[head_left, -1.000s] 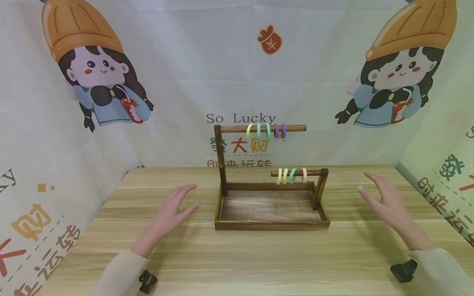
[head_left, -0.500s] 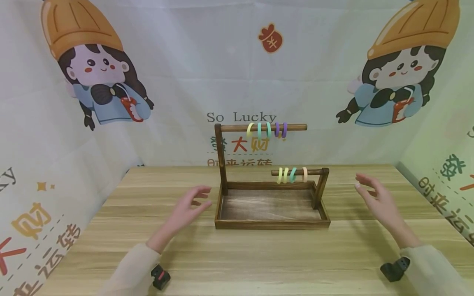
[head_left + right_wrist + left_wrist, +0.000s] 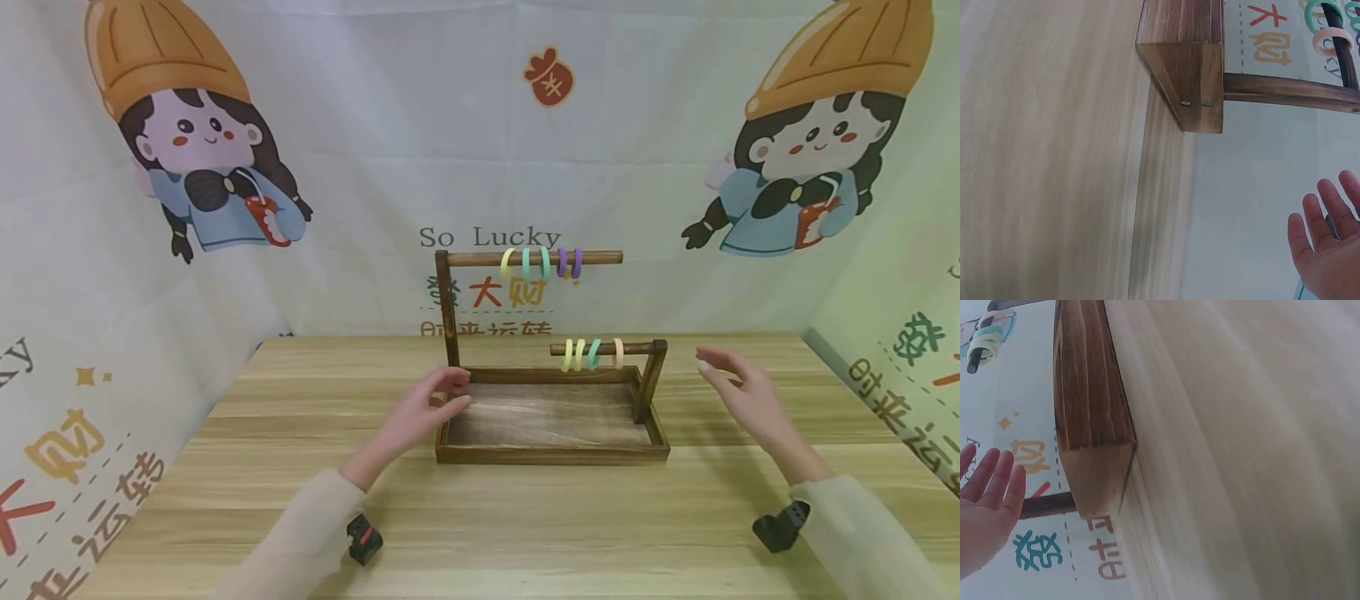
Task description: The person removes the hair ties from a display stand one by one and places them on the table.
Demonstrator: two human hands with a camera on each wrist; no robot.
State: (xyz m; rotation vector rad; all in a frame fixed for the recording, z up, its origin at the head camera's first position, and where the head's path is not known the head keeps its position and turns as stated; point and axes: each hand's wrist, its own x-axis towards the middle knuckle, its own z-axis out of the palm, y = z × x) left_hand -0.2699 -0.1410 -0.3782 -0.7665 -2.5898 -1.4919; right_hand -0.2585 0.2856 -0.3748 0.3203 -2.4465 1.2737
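Note:
A dark wooden rack with a shallow tray base stands on the table. Its tall left post carries an upper bar with yellow, teal and purple rings on it. From the short right post runs a lower bar, hung with yellow, teal and peach rings. My left hand is over the tray's left end, fingers slightly bent and holding nothing; whether it touches the wood I cannot tell. Right of the short post, my right hand hovers with loose fingers, apart from the rack.
The light wood table extends around the rack. Behind and on both sides hangs a printed white cloth. A small black device sits at the left wrist, and another black device at the right.
My left hand has moved right, from beside the rack to over the tray's left end. My right hand has shifted left toward the short post. The rings and rack stay put.

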